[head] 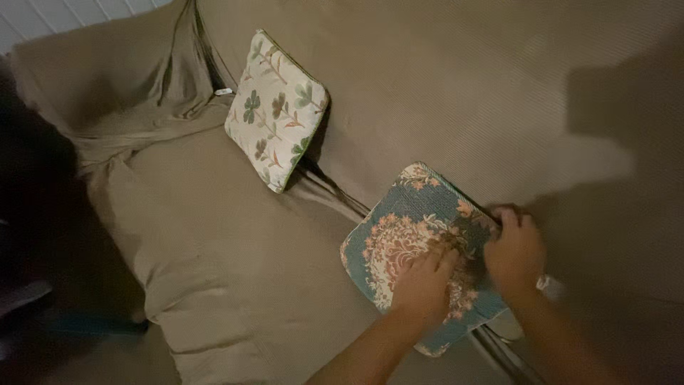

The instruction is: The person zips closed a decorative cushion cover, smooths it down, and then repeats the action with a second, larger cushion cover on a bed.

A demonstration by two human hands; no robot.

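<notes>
both grips are on the teal cushion (406, 235): the right hand (514, 251) curls over its far right edge, fingers closed on the fabric there, while the left hand (422, 285) lies flat and spread on the patterned face, pressing rather than pinching. that split looks sensible, one hand pinning the body, the other holding the edge so the cushion does not slide. the cushion itself leans in the crease where the sofa seat (235, 271) meets the backrest (442, 85), tilted, its lower corner toward the wrists. up and left of the left hand, well apart, a white floral cushion (276, 107) stands propped against the same backrest. beyond that, the loose brown sofa cover (142, 107) bunches into folds over the arm. just beside the right wrist something pale peeks out; too blurred to tell what.
</notes>
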